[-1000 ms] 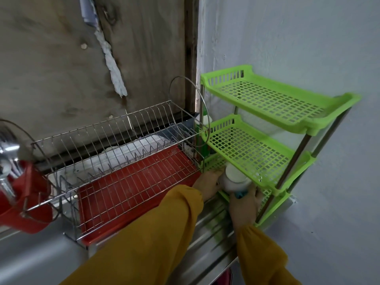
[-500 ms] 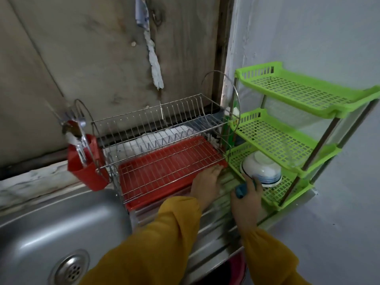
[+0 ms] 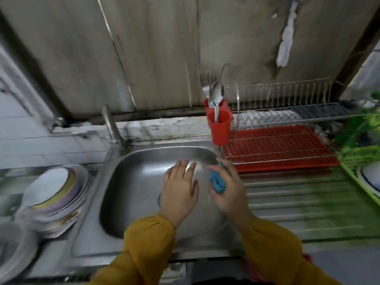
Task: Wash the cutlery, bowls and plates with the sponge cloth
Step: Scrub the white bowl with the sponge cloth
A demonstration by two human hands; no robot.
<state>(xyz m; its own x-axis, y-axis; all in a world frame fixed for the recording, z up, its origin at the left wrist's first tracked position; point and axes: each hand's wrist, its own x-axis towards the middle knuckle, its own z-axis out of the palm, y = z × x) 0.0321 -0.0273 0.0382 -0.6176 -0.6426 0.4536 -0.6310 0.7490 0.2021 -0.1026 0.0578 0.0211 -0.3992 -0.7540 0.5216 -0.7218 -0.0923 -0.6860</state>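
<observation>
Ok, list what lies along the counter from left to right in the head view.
Stack of plates → tap → left hand → sponge cloth gripped in the right hand → red drip tray → green rack.

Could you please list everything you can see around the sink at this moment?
sink: one, steel, centre.
tap: one, steel, behind the sink's left corner.
plates: one stack, white with coloured rims, left of the sink.
draining board: one, steel, right of the sink.
dish rack: one, steel wire, on the draining board.
tray: one, red, under the dish rack.
cutlery holder: one, red, hanging on the dish rack's left end.
cutlery: several pieces, steel, in the cutlery holder.
shelf: one, green, far right.
bowl: one, white, on the shelf.
sponge cloth: one, blue, in the right hand.
left hand: open, above the sink.
right hand: grips the sponge cloth.
</observation>
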